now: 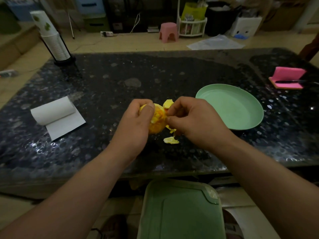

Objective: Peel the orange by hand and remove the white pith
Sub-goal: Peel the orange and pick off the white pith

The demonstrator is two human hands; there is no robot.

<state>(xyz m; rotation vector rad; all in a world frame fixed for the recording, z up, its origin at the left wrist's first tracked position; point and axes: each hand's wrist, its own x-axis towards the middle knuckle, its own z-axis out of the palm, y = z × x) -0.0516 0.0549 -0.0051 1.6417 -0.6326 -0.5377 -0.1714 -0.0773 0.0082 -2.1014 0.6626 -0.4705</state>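
Hands meet above the dark bench (103, 94): left hand (136, 125) grips the half-peeled orange (158, 121), right hand (195, 118) pinches a peel strip (170, 130) beside the green plate (250, 121).

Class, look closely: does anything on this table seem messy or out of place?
Yes. A yellow peel scrap lies on the dark speckled tabletop, while the round green plate beside it sits empty. The white paper roll trails unrolled.

Two bare forearms, left hand (136, 125) and right hand (195, 121) ungloved, no sleeves.
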